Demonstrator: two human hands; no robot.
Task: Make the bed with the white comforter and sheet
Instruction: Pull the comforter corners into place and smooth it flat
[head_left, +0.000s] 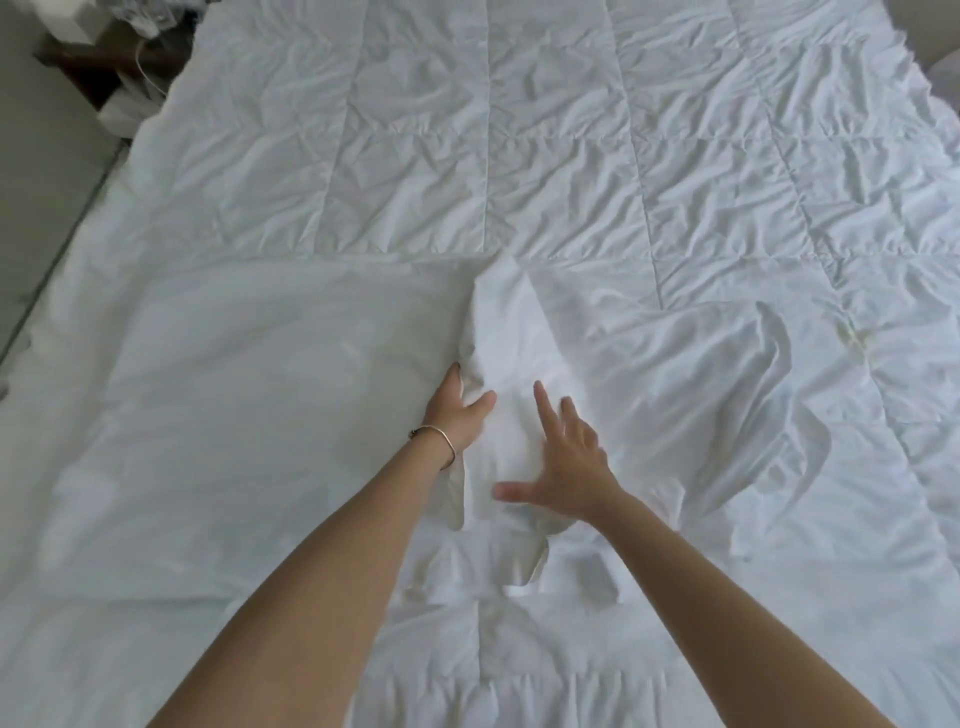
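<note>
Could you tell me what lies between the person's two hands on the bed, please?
In the head view, a raised, bunched ridge of white sheet runs between the left hand and the right hand, over the quilted comforter. Nothing else lies there.

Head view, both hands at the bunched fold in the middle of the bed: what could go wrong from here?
1. The left hand grips the raised fold of the sheet; pulling there may drag the flat left side into new creases.
2. The right hand lies open on the cloth, so it may slide rather than hold.
3. The ridge to the right on the comforter could stay unsmoothed.
</note>
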